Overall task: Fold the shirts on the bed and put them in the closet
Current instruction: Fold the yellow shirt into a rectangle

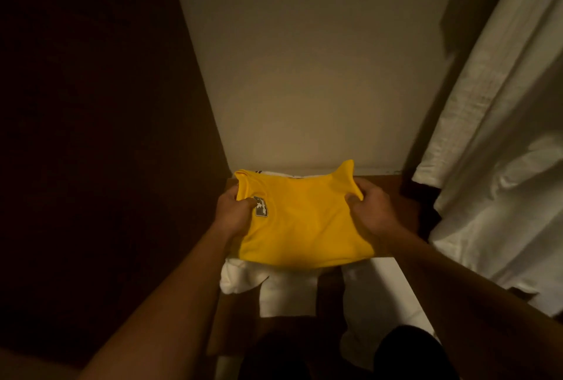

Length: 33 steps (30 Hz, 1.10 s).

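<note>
A folded yellow shirt (304, 224) with a small dark badge near its left side lies on top of a white folded garment (243, 279) on the brown closet shelf (405, 206). My left hand (233, 215) grips the shirt's left edge, thumb on top by the badge. My right hand (373, 212) grips its right edge, thumb pressed on the fabric. A strip of the white garment also shows behind the shirt's far edge.
The closet's pale back wall (316, 75) rises behind the shelf and a dark side panel (91, 136) stands at the left. White robes or towels (499, 166) hang at the right, close to my right arm. White cloth hangs below the shelf's front.
</note>
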Available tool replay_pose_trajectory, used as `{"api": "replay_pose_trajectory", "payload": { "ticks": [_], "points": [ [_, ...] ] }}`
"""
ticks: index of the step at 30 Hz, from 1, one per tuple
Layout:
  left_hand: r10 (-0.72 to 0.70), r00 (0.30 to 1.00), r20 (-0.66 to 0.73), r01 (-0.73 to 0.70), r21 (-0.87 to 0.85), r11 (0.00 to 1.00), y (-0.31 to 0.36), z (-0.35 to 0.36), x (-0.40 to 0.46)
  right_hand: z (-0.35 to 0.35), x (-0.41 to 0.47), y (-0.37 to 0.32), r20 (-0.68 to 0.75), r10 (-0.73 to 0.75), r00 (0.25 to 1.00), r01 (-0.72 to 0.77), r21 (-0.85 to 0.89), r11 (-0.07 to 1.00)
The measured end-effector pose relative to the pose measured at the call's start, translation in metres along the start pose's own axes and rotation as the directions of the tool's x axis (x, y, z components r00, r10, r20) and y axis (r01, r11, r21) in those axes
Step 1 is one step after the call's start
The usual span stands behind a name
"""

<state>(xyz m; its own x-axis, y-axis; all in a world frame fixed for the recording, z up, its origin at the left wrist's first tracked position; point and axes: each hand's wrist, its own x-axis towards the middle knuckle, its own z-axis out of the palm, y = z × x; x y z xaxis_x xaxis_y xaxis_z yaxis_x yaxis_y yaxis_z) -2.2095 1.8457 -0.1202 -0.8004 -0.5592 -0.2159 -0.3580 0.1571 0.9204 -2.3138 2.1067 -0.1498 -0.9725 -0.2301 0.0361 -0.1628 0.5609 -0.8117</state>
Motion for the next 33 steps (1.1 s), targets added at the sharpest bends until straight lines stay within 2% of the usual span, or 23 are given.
{"api": "replay_pose_trajectory", "payload": {
  "ticks": [7,10,16,21,26,28,33],
  "points": [
    [0.044,0.998,-0.048,-0.046,-0.037,0.998,-0.08,0.024,0.066,0.071,0.037,0.075,-0.032,-0.075,0.997,0.076,0.062,0.995],
    [0.064,0.996,-0.064,-0.066,-0.035,0.997,-0.091,0.023,0.089,0.092,0.05,0.09,-0.062,-0.076,0.995,0.082,0.105,0.991],
    [0.052,0.994,-0.092,-0.062,-0.101,0.993,-0.077,0.022,0.133,0.101,0.096,0.084,-0.143,-0.031,0.989,0.053,0.15,0.987],
    [0.105,0.989,-0.101,-0.112,-0.075,0.991,-0.055,0.024,0.174,0.102,0.137,0.063,-0.176,-0.043,0.983,0.068,0.138,0.988],
    [0.08,0.993,-0.091,-0.087,-0.077,0.993,-0.061,0.032,0.207,0.115,0.161,0.072,-0.193,-0.026,0.981,0.057,0.154,0.986],
    [0.037,0.996,-0.086,-0.044,-0.074,0.996,-0.075,0.037,0.215,0.123,0.165,0.086,-0.175,0.023,0.984,0.008,0.174,0.985],
    [-0.115,0.993,-0.006,0.115,0.006,0.993,-0.123,0.052,0.213,0.145,0.155,0.131,-0.015,0.272,0.962,-0.27,0.089,0.959]
  ]
}}
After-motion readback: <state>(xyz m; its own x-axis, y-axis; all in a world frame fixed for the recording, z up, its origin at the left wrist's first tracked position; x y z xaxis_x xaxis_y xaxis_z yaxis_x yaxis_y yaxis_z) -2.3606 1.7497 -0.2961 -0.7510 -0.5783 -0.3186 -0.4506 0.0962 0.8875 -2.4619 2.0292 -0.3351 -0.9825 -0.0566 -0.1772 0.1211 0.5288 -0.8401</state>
